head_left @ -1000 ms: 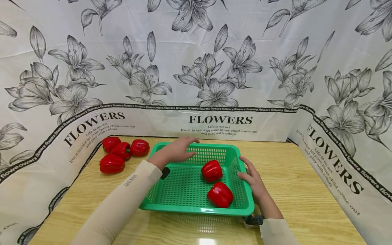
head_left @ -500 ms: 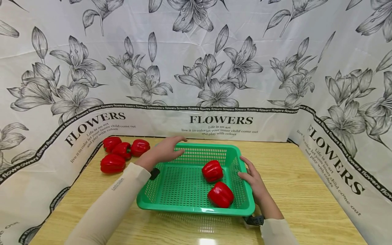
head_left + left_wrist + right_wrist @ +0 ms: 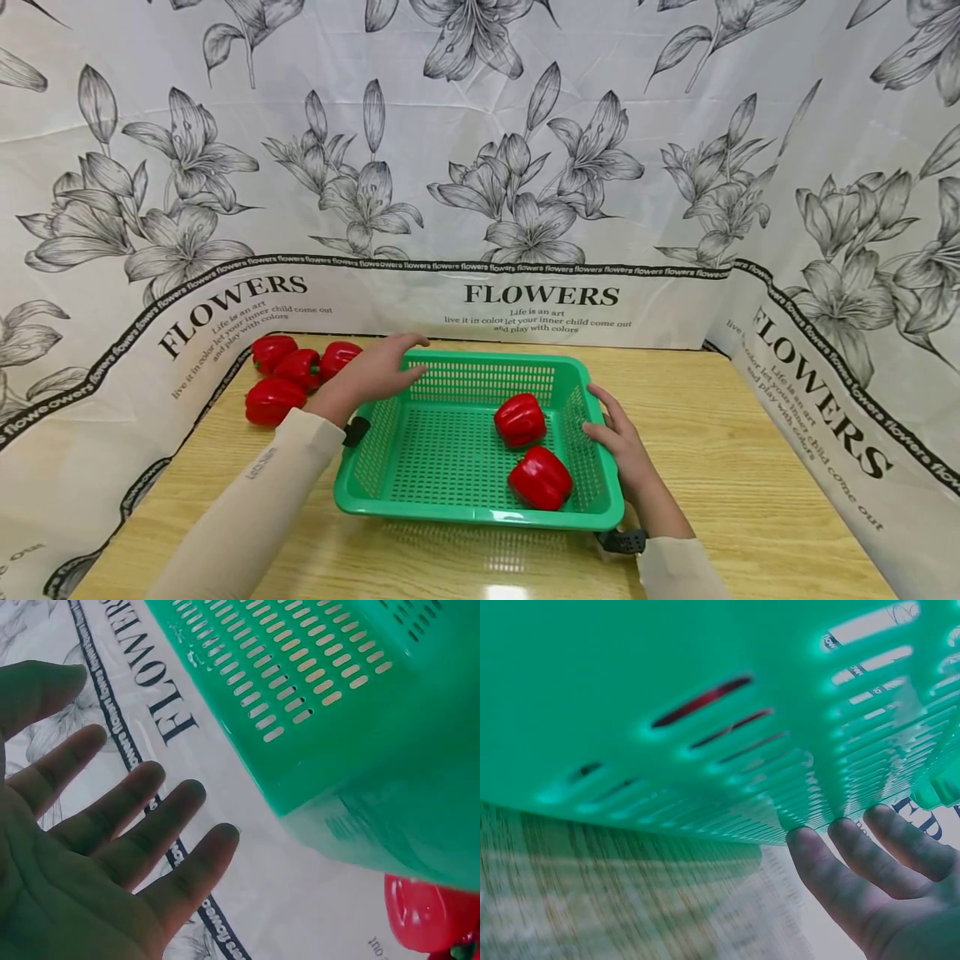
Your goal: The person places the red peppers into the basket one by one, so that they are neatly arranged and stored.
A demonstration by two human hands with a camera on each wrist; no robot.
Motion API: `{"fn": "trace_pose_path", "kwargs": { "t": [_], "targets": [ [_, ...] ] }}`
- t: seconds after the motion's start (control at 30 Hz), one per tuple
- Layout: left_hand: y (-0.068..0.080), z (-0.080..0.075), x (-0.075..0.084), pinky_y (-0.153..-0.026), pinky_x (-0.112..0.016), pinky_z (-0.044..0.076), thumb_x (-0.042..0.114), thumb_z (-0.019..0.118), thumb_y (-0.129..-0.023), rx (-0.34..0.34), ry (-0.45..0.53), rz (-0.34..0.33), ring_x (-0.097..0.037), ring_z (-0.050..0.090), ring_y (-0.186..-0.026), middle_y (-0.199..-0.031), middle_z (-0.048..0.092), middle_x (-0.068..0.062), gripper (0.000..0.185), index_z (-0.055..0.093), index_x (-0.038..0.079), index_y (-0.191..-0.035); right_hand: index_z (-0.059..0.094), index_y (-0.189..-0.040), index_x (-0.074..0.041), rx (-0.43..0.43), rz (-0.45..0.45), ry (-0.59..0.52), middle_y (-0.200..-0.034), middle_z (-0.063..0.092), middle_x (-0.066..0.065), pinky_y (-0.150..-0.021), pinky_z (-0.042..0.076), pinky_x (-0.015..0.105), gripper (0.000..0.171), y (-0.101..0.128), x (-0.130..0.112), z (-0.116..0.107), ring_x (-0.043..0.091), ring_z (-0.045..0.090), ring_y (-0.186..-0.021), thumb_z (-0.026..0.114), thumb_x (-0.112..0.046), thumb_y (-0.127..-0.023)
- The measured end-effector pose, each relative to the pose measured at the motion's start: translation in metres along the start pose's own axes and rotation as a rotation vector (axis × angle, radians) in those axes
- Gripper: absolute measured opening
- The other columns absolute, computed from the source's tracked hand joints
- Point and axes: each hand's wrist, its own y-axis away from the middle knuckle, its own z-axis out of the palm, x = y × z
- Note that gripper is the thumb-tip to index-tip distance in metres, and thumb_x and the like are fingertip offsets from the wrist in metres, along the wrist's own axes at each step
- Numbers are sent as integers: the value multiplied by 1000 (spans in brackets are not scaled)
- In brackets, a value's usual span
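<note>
Wooden table (image 3: 720, 433): right hand (image 3: 618, 442) flat against green basket (image 3: 420, 500).

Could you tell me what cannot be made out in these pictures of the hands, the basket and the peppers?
- Head view: the left hand covers part of the nearest pepper in the group outside the basket.
- Head view: whether the right hand grips or only presses the basket's side; its palm is hidden.
- Right wrist view: the basket wall fills the frame; the peppers inside show only as red through slots.
- Left wrist view: one pepper is cut off by the bottom edge.
</note>
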Motion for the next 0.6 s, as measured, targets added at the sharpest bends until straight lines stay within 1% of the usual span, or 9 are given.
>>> {"fn": "trace_pose_path", "kwargs": {
  "t": [0.1,0.23,0.43,0.6],
  "targets": [
    [3,-1,-6,-108,-51,40,32,57,-96,15,0,-12,-33,47,-132,-144,49,-12,49,48,12,-140,16,-155,-20,0,2,1,-147,35,28,-81,58,48,63,0,0,0,26,66,-104,47,-17,-100],
    [6,-3,-13,-107,-52,41,31,57,-96,39,0,-9,-34,48,-131,-142,51,-14,48,49,9,-139,17,-154,-20,3,3,2,-146,36,28,-81,58,47,63,1,-1,1,26,66,-104,47,-17,-100],
    [11,-4,-25,-103,-54,43,31,56,-96,41,24,-32,-36,51,-127,-142,51,-15,49,48,9,-139,17,-154,-20,8,6,12,-146,36,28,-81,58,47,62,1,-1,1,27,66,-104,47,-17,-100],
    [16,-4,-36,-99,-55,46,30,55,-96,55,21,-46,-38,54,-122,-140,53,-16,48,49,9,-139,18,-154,-20,14,6,15,-145,37,28,-81,58,47,62,1,-1,2,27,66,-104,47,-18,-100]
  ]
}}
